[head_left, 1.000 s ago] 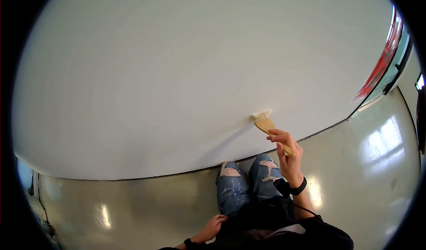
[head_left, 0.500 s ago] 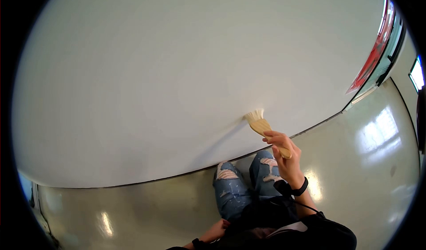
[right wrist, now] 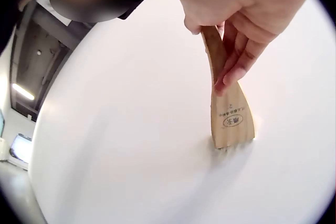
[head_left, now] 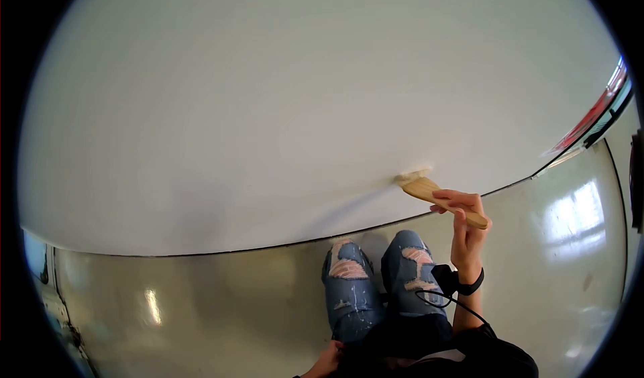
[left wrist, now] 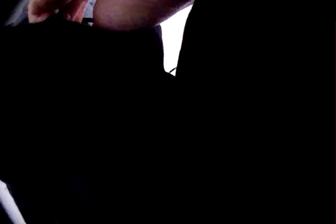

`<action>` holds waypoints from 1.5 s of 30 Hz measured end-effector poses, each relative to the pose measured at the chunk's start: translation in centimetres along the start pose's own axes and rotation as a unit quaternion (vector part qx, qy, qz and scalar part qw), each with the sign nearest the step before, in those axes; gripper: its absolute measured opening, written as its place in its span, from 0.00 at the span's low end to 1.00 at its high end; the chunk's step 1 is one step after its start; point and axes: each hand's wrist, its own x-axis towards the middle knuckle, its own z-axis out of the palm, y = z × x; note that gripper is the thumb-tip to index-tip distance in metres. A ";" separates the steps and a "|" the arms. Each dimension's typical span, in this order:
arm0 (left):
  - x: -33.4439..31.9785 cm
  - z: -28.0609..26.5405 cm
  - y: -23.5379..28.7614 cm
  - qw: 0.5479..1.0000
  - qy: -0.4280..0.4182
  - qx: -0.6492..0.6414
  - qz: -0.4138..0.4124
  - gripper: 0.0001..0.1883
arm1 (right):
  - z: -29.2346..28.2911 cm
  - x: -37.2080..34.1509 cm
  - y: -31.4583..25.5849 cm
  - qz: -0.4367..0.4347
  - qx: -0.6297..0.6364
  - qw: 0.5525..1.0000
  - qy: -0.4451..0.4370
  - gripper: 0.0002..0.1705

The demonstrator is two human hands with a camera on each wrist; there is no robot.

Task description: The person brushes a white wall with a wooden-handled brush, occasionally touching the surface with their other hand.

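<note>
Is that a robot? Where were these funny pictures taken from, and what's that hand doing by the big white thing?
No robot here, just a person's two bare hands. The wide picture comes from a camera worn on the head, looking down. The dark one is taken from the left wrist, and the bright close one from the right wrist. The right hand holds a wooden brush by its handle, with its bristles against the big white surface. The left hand is low down, near the ripped jeans; I can't tell whether it holds anything.
</note>
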 end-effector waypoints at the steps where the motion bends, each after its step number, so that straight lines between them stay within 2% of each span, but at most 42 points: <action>1: 0.4 -0.4 -1.2 0.998 -0.025 -0.060 -0.010 0.20 | 0.1 -0.2 0.6 0.001 0.004 1.000 0.005 0.10; 3: 1.0 0.4 -2.0 0.989 0.029 -0.142 -0.029 0.15 | 0.2 -0.4 1.9 0.006 0.014 1.000 0.013 0.11; 7: -0.7 2.1 5.6 0.942 0.129 -0.300 -0.073 0.04 | 0.0 -0.5 3.7 -0.010 0.027 0.999 0.023 0.16; 8: -0.9 1.7 6.5 0.980 0.095 -0.173 -0.038 0.03 | 0.0 -0.6 4.2 -0.011 0.024 0.999 0.028 0.18; 9: -0.9 0.5 7.2 0.997 0.061 -0.043 0.001 0.05 | 0.1 -0.7 4.6 -0.005 0.011 1.000 0.026 0.19; 10: -0.5 -1.1 7.7 0.994 0.029 0.092 0.042 0.07 | 0.3 -0.9 4.9 -0.001 -0.001 1.000 0.027 0.20; 12: 1.7 -4.2 8.0 0.995 -0.091 0.051 0.004 0.09 | 1.2 -1.1 6.1 -0.017 -0.042 0.998 0.037 0.23; 13: 2.7 -5.9 8.3 0.988 -0.154 0.027 -0.018 0.11 | 1.6 -1.3 6.8 -0.056 -0.046 0.997 0.028 0.21; 15: 5.2 -10.4 10.2 0.967 -0.218 0.104 -0.075 0.14 | 2.3 -1.8 7.7 -0.133 -0.052 0.990 0.008 0.19; 17: 8.9 -14.2 14.9 0.955 -0.125 0.265 0.057 0.11 | 3.6 -2.8 9.0 -0.207 -0.025 0.978 0.002 0.22; 18: 10.8 -15.7 20.4 0.957 -0.065 0.276 0.059 0.11 | 4.9 -3.6 9.7 -0.250 -0.028 0.968 -0.001 0.23; 19: 12.9 -16.5 22.3 0.940 0.010 0.317 0.127 0.10 | 5.8 -4.4 10.2 -0.294 -0.029 0.955 -0.004 0.25; 20: 14.3 -16.8 25.8 0.906 0.068 0.385 0.163 0.08 | 5.7 -5.1 9.8 -0.269 -0.067 0.958 -0.067 0.25; 21: 16.9 -17.0 27.2 0.846 0.162 0.426 0.276 0.06 | 6.4 -5.5 11.1 -0.262 -0.073 0.959 -0.076 0.24; 23: 19.4 -14.8 30.7 0.756 0.320 0.400 0.408 0.09 | 6.5 -6.7 12.5 -0.256 -0.082 0.958 -0.097 0.23; 25: 22.7 -12.4 32.5 0.611 0.461 0.441 0.469 0.17 | 5.7 -7.1 13.9 -0.231 -0.069 0.964 -0.114 0.22; 27: 25.2 -9.8 34.4 0.593 0.549 0.392 0.439 0.21 | 4.9 -6.7 14.2 -0.196 -0.078 0.971 -0.117 0.22; 30: 27.5 -8.8 37.7 0.565 0.605 0.385 0.409 0.23 | 4.2 -3.5 11.6 -0.160 0.011 0.983 -0.089 0.23; 31: 27.8 -9.0 38.9 0.565 0.611 0.358 0.424 0.23 | 3.8 -2.3 10.5 -0.180 0.005 0.981 -0.075 0.23; 34: 26.4 -10.5 42.1 0.551 0.636 0.282 0.461 0.23 | 2.6 1.2 8.1 -0.275 -0.118 0.953 -0.035 0.28; 36: 24.8 -11.4 43.5 0.540 0.647 0.238 0.483 0.22 | 3.4 0.7 8.3 -0.290 -0.083 0.953 0.011 0.26; 37: 24.7 -11.8 43.2 0.548 0.649 0.220 0.479 0.22 | 4.2 -0.1 9.1 -0.286 -0.051 0.957 0.029 0.25; 39: 24.9 -12.4 42.0 0.565 0.650 0.185 0.473 0.22 | 5.4 -2.1 11.5 -0.249 -0.038 0.967 0.036 0.23; 41: 25.1 -13.4 41.2 0.597 0.624 0.202 0.463 0.25 | 6.1 -5.0 13.8 -0.158 -0.098 0.983 -0.009 0.08; 42: 24.6 -13.7 41.4 0.603 0.614 0.206 0.466 0.24 | 6.1 -6.3 15.0 -0.164 -0.135 0.977 -0.018 0.05; 45: 23.9 -13.9 41.6 0.597 0.609 0.232 0.468 0.24 | 6.9 -9.9 16.4 -0.058 -0.134 0.987 -0.071 0.05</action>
